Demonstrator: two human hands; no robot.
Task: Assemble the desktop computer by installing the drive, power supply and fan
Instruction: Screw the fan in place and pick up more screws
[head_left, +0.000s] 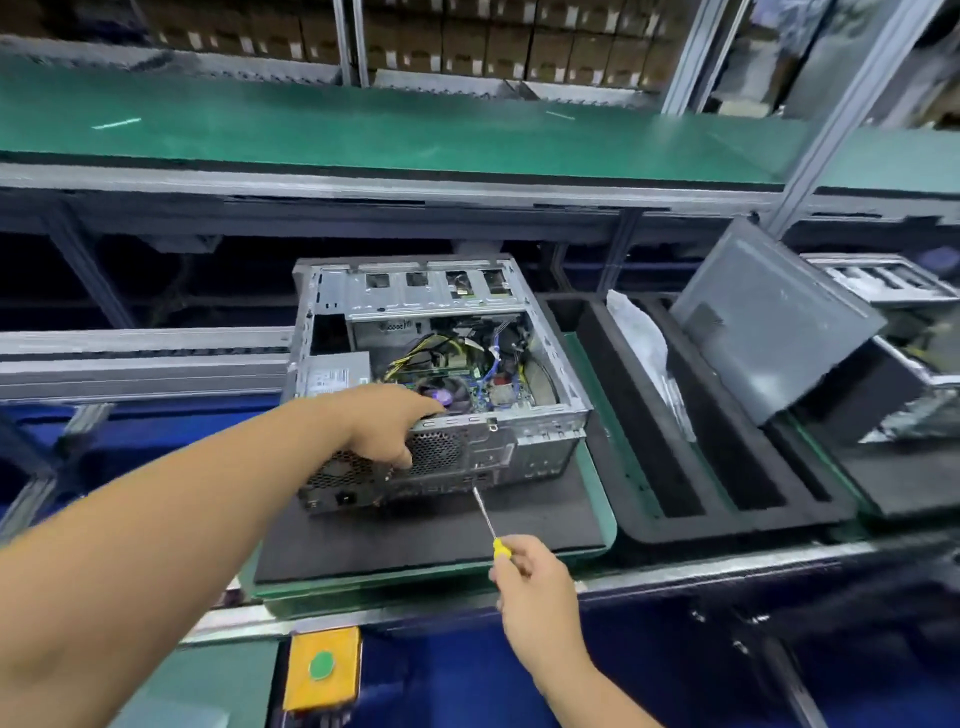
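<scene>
An open grey computer case (540, 447) lies on a black foam pad (415, 535) in the middle of the view. Inside it I see the power supply (332, 376) at the left, a round fan (452, 397) and loose coloured cables (415, 358). My left hand (387, 421) grips the top edge of the case's rear panel, fingers inside, thumb on the mesh grille. My right hand (527, 582) holds a yellow-handled screwdriver (488, 519), its tip touching the rear panel low down.
A black foam tray with slots (639, 415) sits right of the case, holding a plastic bag (644, 343). A grey side panel (769, 322) leans further right, by another case (883, 280). A yellow box with a green button (322, 667) is near me. A green conveyor (363, 130) runs behind.
</scene>
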